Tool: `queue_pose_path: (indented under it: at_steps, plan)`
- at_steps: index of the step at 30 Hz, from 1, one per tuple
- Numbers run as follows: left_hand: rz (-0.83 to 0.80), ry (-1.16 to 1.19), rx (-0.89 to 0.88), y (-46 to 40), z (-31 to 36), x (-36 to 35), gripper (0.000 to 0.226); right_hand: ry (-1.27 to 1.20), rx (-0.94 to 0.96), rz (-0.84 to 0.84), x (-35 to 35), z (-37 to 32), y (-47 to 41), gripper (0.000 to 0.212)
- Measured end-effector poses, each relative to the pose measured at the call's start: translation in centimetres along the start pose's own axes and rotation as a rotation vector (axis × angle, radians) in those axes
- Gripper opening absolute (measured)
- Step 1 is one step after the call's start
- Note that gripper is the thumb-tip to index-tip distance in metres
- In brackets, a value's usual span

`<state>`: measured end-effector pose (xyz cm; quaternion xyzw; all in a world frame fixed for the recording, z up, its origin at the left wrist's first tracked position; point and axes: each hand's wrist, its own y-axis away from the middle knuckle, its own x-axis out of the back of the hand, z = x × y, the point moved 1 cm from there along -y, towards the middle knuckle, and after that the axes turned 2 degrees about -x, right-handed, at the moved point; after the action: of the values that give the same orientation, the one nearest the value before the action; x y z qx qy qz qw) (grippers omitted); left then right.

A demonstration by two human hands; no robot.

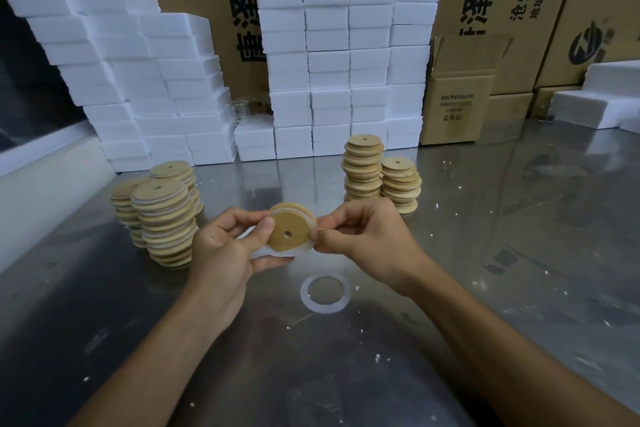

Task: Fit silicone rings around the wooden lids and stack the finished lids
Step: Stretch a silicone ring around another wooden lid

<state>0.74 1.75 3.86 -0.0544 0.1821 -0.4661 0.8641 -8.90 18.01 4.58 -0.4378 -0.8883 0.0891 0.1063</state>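
A round wooden lid [288,230] with a small centre hole is held upright above the table between both hands. A translucent silicone ring [294,252] sits partly around its rim. My left hand [225,246] grips the lid's left edge with thumb on its face. My right hand [360,236] pinches the ring at the lid's right edge. A loose silicone ring [325,293] lies flat on the table just below the hands. Stacks of lids with rings [166,222] stand at the left. Stacks of bare lids [363,166] stand at the right.
The work surface is a shiny metal table [485,236] flecked with white crumbs. White foam blocks [325,55] are piled along the back, with cardboard boxes [457,94] behind and to the right. More foam [595,100] lies at the far right.
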Motion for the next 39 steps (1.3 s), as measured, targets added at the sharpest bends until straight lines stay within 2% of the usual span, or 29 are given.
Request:
queue_pose_path:
  at_steps: [4,8,12,20,23,27,30,33,39]
  plan:
    - [-0.034,0.045,0.058,-0.1,-0.1,0.1,0.014,-0.018,-0.016,-0.053,0.5,-0.2,0.2,0.011]
    - [-0.034,0.082,0.072,-0.2,-0.2,0.2,0.017,0.009,-0.003,-0.019,0.1,-0.1,0.2,0.009]
    - [-0.024,0.139,0.093,-0.3,-0.4,0.1,0.012,0.057,0.007,-0.03,-0.3,0.2,0.3,0.013]
    - [-0.035,0.203,0.165,-0.1,-0.5,-0.4,0.014,-0.092,-0.038,-0.082,0.3,0.0,0.3,0.014]
    - [-0.034,0.22,0.185,0.0,-0.5,-0.6,0.014,-0.102,-0.038,-0.092,0.4,-0.1,0.3,0.008]
    - [0.01,0.262,0.216,0.0,-0.4,-0.6,0.003,-0.057,-0.011,-0.044,0.0,0.1,0.2,0.004]
    - [0.037,0.296,0.209,-0.1,-0.3,-0.5,0.007,0.023,0.009,-0.014,-1.1,0.5,0.5,0.003]
    - [0.05,0.275,0.175,-0.2,0.0,-0.6,0.018,-0.04,0.009,0.013,-1.8,0.5,0.8,0.005]
    - [0.066,0.235,0.114,0.1,0.1,-0.9,0.021,-0.142,-0.01,0.094,-1.8,0.2,0.8,0.018]
